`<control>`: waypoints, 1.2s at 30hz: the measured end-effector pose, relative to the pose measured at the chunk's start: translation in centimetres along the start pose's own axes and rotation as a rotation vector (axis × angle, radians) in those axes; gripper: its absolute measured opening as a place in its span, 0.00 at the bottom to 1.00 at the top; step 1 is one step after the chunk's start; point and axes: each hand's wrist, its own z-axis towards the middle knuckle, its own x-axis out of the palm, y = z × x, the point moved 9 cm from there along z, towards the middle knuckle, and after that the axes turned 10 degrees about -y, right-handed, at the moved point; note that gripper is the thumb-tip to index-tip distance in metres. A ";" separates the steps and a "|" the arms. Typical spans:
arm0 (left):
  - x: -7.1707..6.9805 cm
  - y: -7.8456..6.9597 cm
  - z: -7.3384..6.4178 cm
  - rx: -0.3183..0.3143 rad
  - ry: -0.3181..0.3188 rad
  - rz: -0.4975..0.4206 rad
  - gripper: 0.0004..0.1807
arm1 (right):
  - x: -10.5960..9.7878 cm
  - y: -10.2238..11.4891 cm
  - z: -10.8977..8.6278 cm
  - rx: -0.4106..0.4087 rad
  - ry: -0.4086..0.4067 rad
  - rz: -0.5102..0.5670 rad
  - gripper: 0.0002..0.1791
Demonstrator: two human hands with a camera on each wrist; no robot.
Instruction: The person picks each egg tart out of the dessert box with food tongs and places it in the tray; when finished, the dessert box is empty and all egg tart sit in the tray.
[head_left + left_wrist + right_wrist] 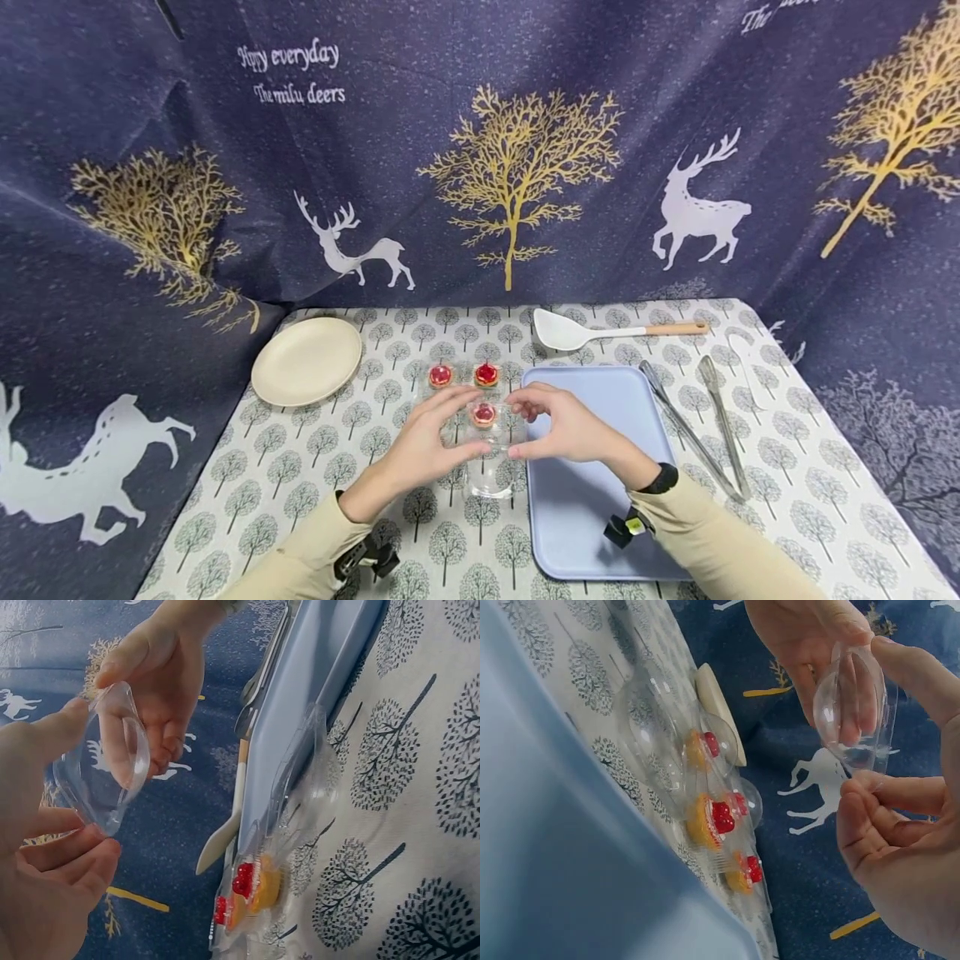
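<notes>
A small clear plastic dome case (847, 712) is held up between both hands, above the table. My left hand (427, 442) grips its left side, with the thumb on one edge and fingertips at the opposite edge. From the right, my right hand (566, 429) pinches the same case by its rim in the same way. Below and beyond them, several small tarts with red topping (486, 375) sit in clear plastic packaging. An open clear shell (649, 727) stands on the cloth close under the hands.
A light blue tray (592, 508) lies under the right forearm. Two pairs of metal tongs (723, 425) rest right of it. A white spatula with a wooden handle (615, 332) lies behind. At the back left is a cream plate (307, 361). A patterned curtain (480, 167) hangs behind the table.
</notes>
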 end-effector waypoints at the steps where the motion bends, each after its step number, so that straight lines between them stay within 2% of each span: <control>1: 0.1 0.1 -0.1 -0.015 0.013 0.003 0.42 | 0.0 0.2 -0.1 -0.013 -0.007 -0.014 0.40; 7: 0.7 0.9 -0.9 -0.099 0.090 0.023 0.46 | 0.1 0.8 -0.8 -0.039 -0.021 -0.076 0.42; 13: 1.1 1.3 -1.7 -0.124 0.143 0.026 0.49 | 0.5 1.1 -1.4 -0.041 -0.004 -0.125 0.44; 26: 2.0 0.5 -2.9 -0.042 0.267 0.038 0.48 | 1.9 3.1 -3.2 -0.165 -0.018 -0.307 0.46; 30: 2.3 0.4 -3.3 -0.023 0.272 0.032 0.46 | 2.3 3.2 -3.6 -0.160 -0.018 -0.328 0.46; 36: 2.6 0.4 -3.8 0.002 0.285 0.069 0.46 | 2.8 3.2 -4.1 -0.134 -0.015 -0.346 0.46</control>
